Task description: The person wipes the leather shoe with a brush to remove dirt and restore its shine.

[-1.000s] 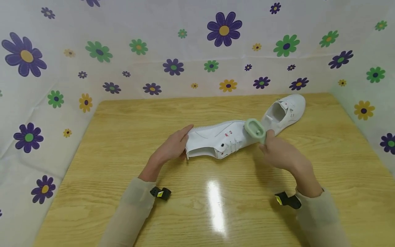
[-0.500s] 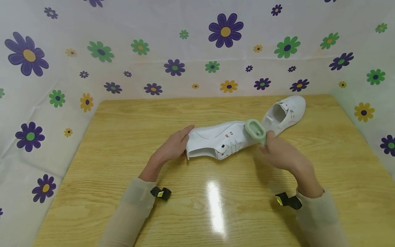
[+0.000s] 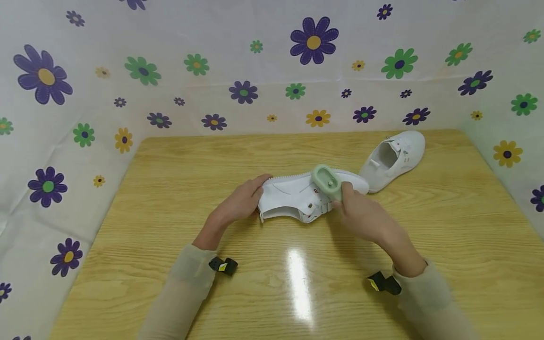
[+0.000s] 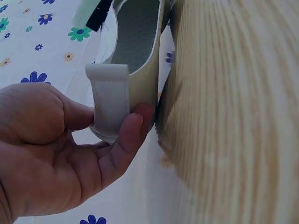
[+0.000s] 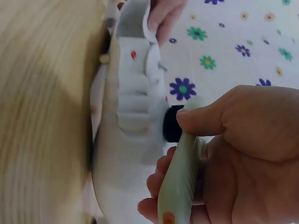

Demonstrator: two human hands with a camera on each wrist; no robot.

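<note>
A white shoe (image 3: 282, 191) lies tipped on its side on the wooden table, its opening facing the person. My left hand (image 3: 242, 200) grips it by the heel; in the left wrist view the thumb and fingers (image 4: 126, 140) pinch round the heel tab (image 4: 110, 95). In my right hand (image 3: 365, 212) is a pale green brush (image 3: 326, 182) held by its handle. The right wrist view shows its black bristles (image 5: 173, 123) against the shoe's upper, beside the laces. The brush head hides part of the shoe's side.
A second white shoe (image 3: 395, 158) stands at the back right, just beyond the first shoe's toe. Behind the wooden table (image 3: 191, 156) hangs a white cloth (image 3: 272, 66) printed with flowers. Black wrist cameras sit at both cuffs.
My right hand has moved the brush left along the shoe, from near the toe to the middle of its side. The left hand keeps its grip on the heel.
</note>
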